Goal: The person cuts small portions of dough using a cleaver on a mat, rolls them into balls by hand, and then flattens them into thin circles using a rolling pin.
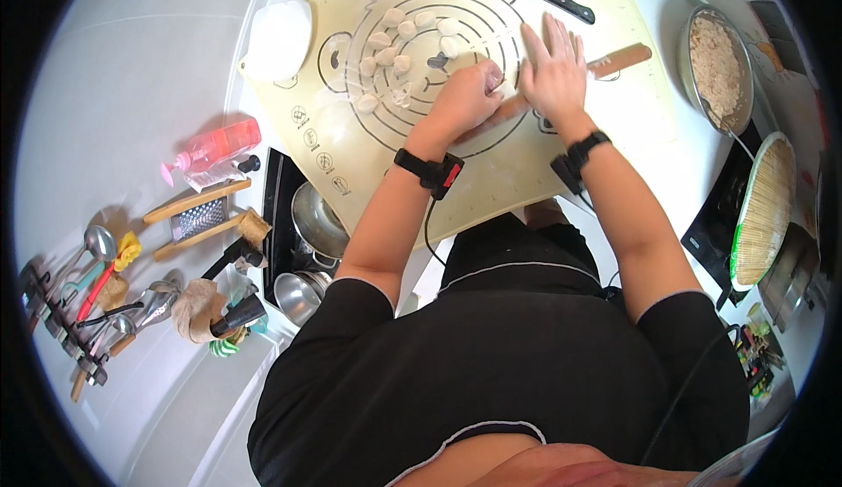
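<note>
My left hand (468, 98) is curled, its fingers pinching the edge of a thin pale piece of dough (504, 90) beside the rolling pin; most of that piece is hidden. Under the palm of my right hand (556, 73), which lies flat with fingers extended, runs a wooden rolling pin (619, 61). Its near end slants down below my left hand. Several small floured dough lumps (402, 64) are scattered on the ringed pattern of the yellow pastry mat (368, 191), left of my hands.
A black-handled knife (559, 4) lies at the mat's far edge. The white dish (279, 40) sits at the left corner. On the right stand a metal bowl of pale filling (717, 69) and a round woven tray (763, 211). A pink pump bottle (220, 145) and pot (320, 214) are left.
</note>
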### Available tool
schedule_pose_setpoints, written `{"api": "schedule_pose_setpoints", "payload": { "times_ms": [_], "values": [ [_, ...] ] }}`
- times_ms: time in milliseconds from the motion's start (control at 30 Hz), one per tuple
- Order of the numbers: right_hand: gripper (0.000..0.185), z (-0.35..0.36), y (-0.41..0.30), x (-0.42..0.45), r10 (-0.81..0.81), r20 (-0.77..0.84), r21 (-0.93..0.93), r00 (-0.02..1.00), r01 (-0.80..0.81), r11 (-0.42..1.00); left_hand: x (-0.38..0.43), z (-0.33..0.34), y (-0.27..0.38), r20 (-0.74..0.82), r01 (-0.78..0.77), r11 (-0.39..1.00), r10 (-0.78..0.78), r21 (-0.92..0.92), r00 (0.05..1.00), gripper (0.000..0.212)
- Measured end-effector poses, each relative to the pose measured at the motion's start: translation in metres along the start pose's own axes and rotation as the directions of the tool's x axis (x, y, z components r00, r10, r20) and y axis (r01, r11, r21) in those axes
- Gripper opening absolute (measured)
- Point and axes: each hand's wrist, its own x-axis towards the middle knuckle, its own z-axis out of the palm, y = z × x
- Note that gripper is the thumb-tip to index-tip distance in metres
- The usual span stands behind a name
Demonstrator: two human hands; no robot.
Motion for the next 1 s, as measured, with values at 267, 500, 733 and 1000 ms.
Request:
{"api": "schedule_pose_setpoints", "payload": {
  "times_ms": [267,500,733,1000],
  "values": [
    [0.045,0.013,-0.004,0.018,0.018,-0.063,0.142,0.998,-0.009,0.990,0.016,-0.001,-0.022,0.030,-0.156,0.976,0.153,0.151,0.988,0.011],
    [0.051,-0.011,0.010,-0.048,0.022,0.027,0.034,0.999,-0.023,0.999,0.001,-0.010,-0.016,0.015,-0.022,0.998,0.021,0.061,1.000,0.019],
    [0.050,0.030,-0.009,0.050,0.053,0.002,0.076,0.999,-0.053,0.996,0.011,-0.013,-0.015,0.014,-0.110,0.990,0.109,0.092,0.994,0.018],
    [0.048,-0.011,0.011,-0.051,0.006,0.021,0.043,1.000,-0.007,0.999,0.007,-0.015,-0.034,0.047,-0.122,0.987,0.118,0.100,0.992,0.013]
  ]
}}
